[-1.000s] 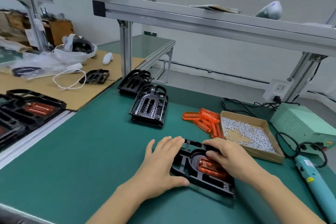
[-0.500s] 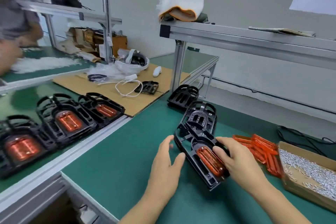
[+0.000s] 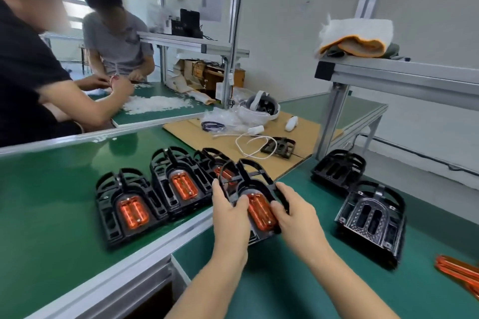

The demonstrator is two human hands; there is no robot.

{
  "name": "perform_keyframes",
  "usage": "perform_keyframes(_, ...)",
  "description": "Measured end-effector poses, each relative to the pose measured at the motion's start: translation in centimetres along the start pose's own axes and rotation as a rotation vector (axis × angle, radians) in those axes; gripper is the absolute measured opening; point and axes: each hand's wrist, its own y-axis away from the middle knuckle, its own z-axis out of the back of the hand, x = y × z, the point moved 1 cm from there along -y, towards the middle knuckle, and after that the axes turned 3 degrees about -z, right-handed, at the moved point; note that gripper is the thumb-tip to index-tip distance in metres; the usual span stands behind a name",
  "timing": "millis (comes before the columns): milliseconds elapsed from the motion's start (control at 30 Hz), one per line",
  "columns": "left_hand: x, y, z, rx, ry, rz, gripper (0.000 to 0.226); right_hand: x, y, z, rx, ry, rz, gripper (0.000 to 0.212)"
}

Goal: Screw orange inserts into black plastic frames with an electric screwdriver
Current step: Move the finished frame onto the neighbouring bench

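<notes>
Hands on one frame [image 3: 255, 189], both gripping: the left hand [image 3: 229, 211] curls round its left edge with the thumb over the top face, the right hand [image 3: 294, 215] clasps the right edge, thumb beside the insert [image 3: 260, 211]. That orange insert sits seated in the frame's middle. The frame is held tilted above the gap where the near bench [image 3: 311, 280] meets the left bench [image 3: 51, 189].

Three frames with inserts fitted lie in a row on the left bench, the nearest one [image 3: 129, 204] at the bench edge, the next [image 3: 180, 185] just beside it, the third partly hidden behind the held frame. Two bare frames, one [image 3: 372, 217] near the right hand and one [image 3: 338, 169] further back, wait on the near bench. Loose inserts [image 3: 461, 274] show at the right edge. No screwdriver is in view.

Judgement: this piece looks finished and is being passed to the row. Next move calls for setting it down flat beside the others without knocking them, then fetching a bare frame.
</notes>
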Motion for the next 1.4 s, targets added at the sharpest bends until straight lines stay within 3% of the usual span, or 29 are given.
perform_keyframes(200,-1.0,-5.5,0.1,-0.084,-0.089,-0.051,0.070,1.4,-4.4,-3.0,0.036,-0.126,-0.002,0.035)
perform_keyframes(300,-1.5,-7.9,0.4,-0.023,-0.237,-0.086,0.069,1.6,-7.2,-4.0,0.045,-0.130,-0.025,0.036)
perform_keyframes(500,-3.6,-13.8,2.9,0.083,-1.042,-0.263,0.040,0.9,-11.8,-5.1,0.050,-0.190,-0.056,0.034)
perform_keyframes(633,-3.5,-16.1,4.2,0.087,-1.289,-0.291,0.035,1.1,-13.6,-7.0,0.091,-0.185,-0.020,0.039)
perform_keyframes(733,-2.9,-16.6,4.8,0.048,-1.497,-0.330,0.045,1.1,-14.1,-8.5,0.112,-0.176,0.005,0.041)
perform_keyframes(900,-1.4,-16.2,5.2,0.030,-1.615,-0.399,0.050,0.7,-14.5,-10.3,0.126,-0.130,0.064,0.038)
perform_keyframes(1133,-0.1,-15.9,4.2,0.137,-1.715,-0.370,0.056,0.4,-14.7,-11.3,0.129,-0.139,0.048,0.034)
perform_keyframes(1400,0.1,-15.8,4.4,0.100,-1.745,-0.418,0.059,0.0,-14.8,-11.5,0.179,-0.100,0.033,0.034)
